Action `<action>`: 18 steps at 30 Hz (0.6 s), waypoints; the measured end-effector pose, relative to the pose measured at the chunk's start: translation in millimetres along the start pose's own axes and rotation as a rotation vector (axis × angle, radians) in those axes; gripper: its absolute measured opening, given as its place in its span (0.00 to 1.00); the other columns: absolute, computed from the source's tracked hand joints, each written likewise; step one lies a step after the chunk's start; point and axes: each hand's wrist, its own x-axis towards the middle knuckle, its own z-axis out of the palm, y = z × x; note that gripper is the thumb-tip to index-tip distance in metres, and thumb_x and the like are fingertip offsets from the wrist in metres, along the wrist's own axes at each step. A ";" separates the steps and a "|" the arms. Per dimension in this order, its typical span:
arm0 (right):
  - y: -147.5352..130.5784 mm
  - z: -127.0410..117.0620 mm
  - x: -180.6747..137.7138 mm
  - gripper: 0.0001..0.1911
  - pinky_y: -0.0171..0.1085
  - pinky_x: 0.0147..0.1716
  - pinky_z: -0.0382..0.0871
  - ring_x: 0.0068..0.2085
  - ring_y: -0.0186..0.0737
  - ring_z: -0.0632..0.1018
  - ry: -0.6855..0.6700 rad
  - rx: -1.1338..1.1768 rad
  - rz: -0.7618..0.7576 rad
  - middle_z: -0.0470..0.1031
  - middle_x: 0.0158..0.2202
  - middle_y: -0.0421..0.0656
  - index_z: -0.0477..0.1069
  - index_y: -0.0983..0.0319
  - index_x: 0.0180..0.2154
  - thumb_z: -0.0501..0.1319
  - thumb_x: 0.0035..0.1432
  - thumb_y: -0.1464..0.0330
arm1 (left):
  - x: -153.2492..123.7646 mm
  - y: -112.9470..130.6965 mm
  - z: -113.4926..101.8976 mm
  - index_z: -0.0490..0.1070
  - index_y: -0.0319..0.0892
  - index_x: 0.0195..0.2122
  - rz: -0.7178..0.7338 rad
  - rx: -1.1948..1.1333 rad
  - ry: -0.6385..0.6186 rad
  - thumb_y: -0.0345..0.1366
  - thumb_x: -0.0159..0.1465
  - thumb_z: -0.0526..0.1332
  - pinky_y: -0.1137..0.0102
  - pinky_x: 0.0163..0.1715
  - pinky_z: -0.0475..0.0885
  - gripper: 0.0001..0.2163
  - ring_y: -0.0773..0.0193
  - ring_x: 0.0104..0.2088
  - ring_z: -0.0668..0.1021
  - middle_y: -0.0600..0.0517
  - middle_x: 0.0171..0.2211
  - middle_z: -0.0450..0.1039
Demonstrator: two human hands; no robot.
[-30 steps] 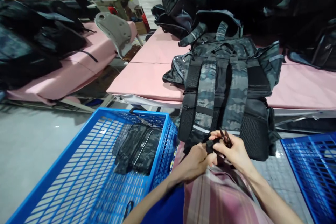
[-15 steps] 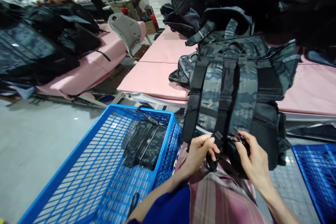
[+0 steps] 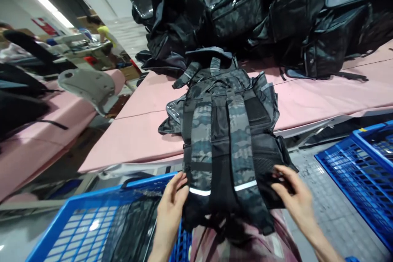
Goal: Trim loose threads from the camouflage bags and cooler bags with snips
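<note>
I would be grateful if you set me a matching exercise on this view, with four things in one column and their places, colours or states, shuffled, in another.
Column one:
1. Left hand
2. Camouflage backpack between the hands
3. Chair
4. Right hand

Column two:
A. Grey, in the left part of the picture
B. At the backpack's lower right side, as pictured
C. At the backpack's lower left side, as pictured
D. Shoulder straps facing up

Right pairs: 1-C, 2-D, 3-A, 4-B.
</note>
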 end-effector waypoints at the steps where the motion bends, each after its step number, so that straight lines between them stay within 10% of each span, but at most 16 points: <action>1: 14.9 -9.5 5.1 0.21 0.35 0.35 0.70 0.36 0.38 0.76 0.084 -0.047 0.053 0.74 0.39 0.45 0.71 0.61 0.44 0.62 0.51 0.57 | 8.2 3.3 4.9 0.61 0.42 0.55 -0.014 0.004 0.009 0.47 0.54 0.61 0.62 0.52 0.66 0.28 0.54 0.54 0.70 0.43 0.53 0.67; 4: 59.9 -30.8 22.0 0.28 0.35 0.26 0.67 0.28 0.37 0.73 0.230 -0.138 0.289 0.75 0.36 0.46 0.71 0.65 0.44 0.62 0.47 0.52 | 33.5 21.7 28.1 0.54 0.42 0.59 0.093 0.108 -0.043 0.47 0.53 0.62 0.59 0.57 0.61 0.34 0.53 0.58 0.64 0.42 0.59 0.59; 10: 93.2 -34.4 52.7 0.27 0.38 0.29 0.67 0.26 0.38 0.73 -0.022 -0.226 0.371 0.77 0.38 0.47 0.75 0.64 0.42 0.60 0.48 0.50 | 73.4 23.9 42.7 0.58 0.36 0.56 0.319 0.437 0.051 0.49 0.57 0.56 0.56 0.60 0.53 0.30 0.51 0.60 0.61 0.38 0.58 0.59; 18: 65.2 -30.0 88.5 0.18 0.34 0.27 0.60 0.25 0.35 0.67 0.052 -0.125 0.152 0.69 0.24 0.40 0.69 0.63 0.27 0.55 0.53 0.55 | 71.1 -25.4 24.3 0.60 0.37 0.55 -0.139 0.292 0.068 0.50 0.61 0.51 0.57 0.58 0.58 0.27 0.50 0.58 0.64 0.39 0.54 0.65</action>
